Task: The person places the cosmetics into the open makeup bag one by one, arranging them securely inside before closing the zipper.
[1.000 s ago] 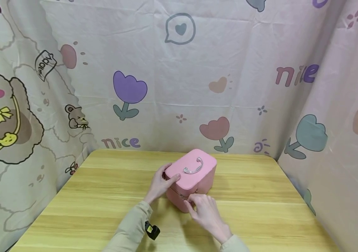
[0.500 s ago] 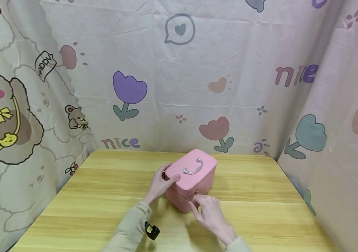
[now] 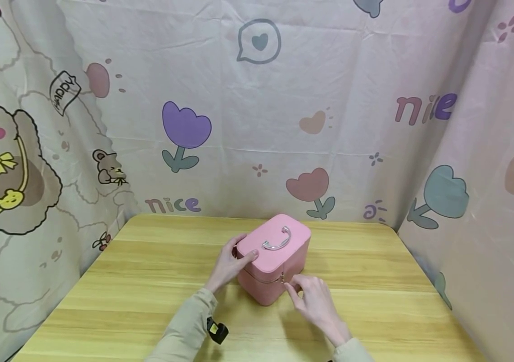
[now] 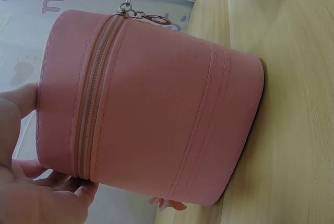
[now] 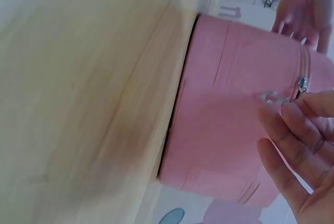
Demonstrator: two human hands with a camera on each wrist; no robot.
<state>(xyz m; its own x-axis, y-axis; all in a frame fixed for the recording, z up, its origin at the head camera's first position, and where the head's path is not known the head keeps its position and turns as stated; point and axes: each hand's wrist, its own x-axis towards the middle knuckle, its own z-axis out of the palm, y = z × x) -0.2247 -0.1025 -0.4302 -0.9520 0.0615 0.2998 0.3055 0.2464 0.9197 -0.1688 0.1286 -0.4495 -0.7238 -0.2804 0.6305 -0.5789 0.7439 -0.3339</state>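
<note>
A pink vanity case (image 3: 271,251) with a curved silver handle (image 3: 279,240) on its lid stands on the table. My left hand (image 3: 229,262) grips its left end, thumb on the lid and fingers round the side. Near the front corner, my right hand (image 3: 314,299) pinches a zipper pull between thumb and forefinger. The zipper (image 4: 94,98) looks done up along the side facing the left wrist camera. A metal slider (image 5: 303,84) sits by my right fingertips in the right wrist view, and a small metal charm (image 4: 156,19) dangles there too.
The wooden table (image 3: 157,281) lies around the case. A printed curtain (image 3: 238,100) hangs behind it and down both sides. A black wrist-camera mount (image 3: 217,331) sits at the left sleeve.
My right hand has slid rightward along the front of the case, round toward its right side, with the zipper pull. The left hand and the case have stayed in place.
</note>
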